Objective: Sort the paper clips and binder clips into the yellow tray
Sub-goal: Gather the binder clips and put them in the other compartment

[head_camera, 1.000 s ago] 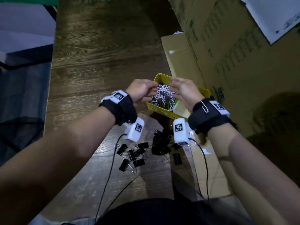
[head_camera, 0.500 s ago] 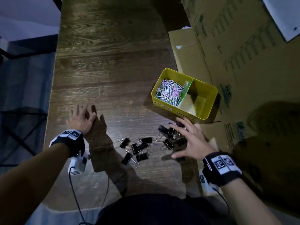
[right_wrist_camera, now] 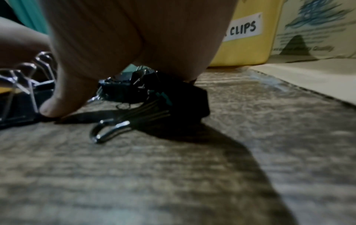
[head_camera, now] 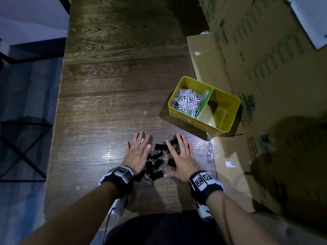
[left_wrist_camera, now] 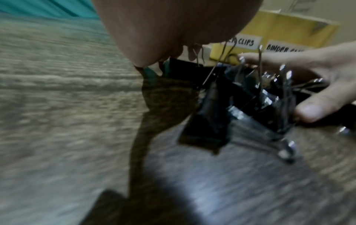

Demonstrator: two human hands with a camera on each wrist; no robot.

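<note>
A yellow tray (head_camera: pixel 228 129) stands at the right of the wooden table, split by a green divider. Its left compartment holds a heap of coloured paper clips (head_camera: pixel 188 102); the right one, labelled for binder clips, shows only its floor. Several black binder clips (head_camera: pixel 158 163) lie heaped on the table between my hands. My left hand (head_camera: pixel 138 151) lies flat with straight fingers on the heap's left side. My right hand (head_camera: pixel 182 156) lies flat on its right side. The left wrist view shows the binder clips (left_wrist_camera: pixel 240 97) bunched against the right hand's thumb; a binder clip (right_wrist_camera: pixel 165 99) sits under the right palm.
Flattened cardboard (head_camera: pixel 265 85) covers the table's right side, under and behind the tray. A bit of clear plastic wrap (head_camera: pixel 209 147) lies right of my right hand. The table's left edge (head_camera: pixel 56 106) drops to a dark floor.
Both hands came away from the tray to the table. The left hand swept in from the far left, and the two hands pushed the scattered binder clips into one heap.
</note>
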